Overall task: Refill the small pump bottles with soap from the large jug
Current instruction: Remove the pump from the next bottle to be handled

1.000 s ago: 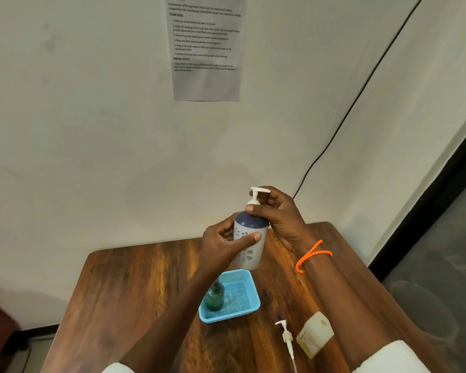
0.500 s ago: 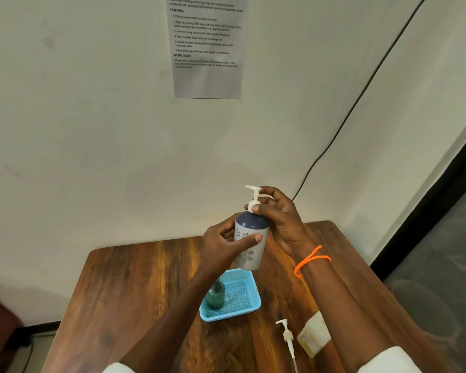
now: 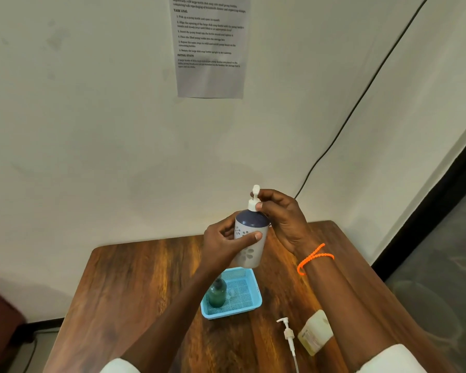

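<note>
A white pump bottle [image 3: 249, 249] with a dark blue top and leaf pattern is held upright in the air above the table. My left hand [image 3: 223, 246] grips its body. My right hand [image 3: 283, 219] pinches its white pump head [image 3: 254, 199] at the collar. A dark green bottle [image 3: 217, 292] stands in a blue basket [image 3: 249, 305] below. A loose white pump head [image 3: 288, 335] with its tube lies on the table. Beside it, a pale yellow bottle [image 3: 314, 336] is partly hidden under my right forearm.
The wooden table [image 3: 135, 292] stands against a white wall with a printed sheet [image 3: 210, 47] taped high up. A black cable [image 3: 361, 98] runs down the wall. The table's right edge borders a dark floor.
The pump head's nozzle has turned under my right fingers, from pointing right to pointing about straight away from me. The bottle stays in my left hand.
</note>
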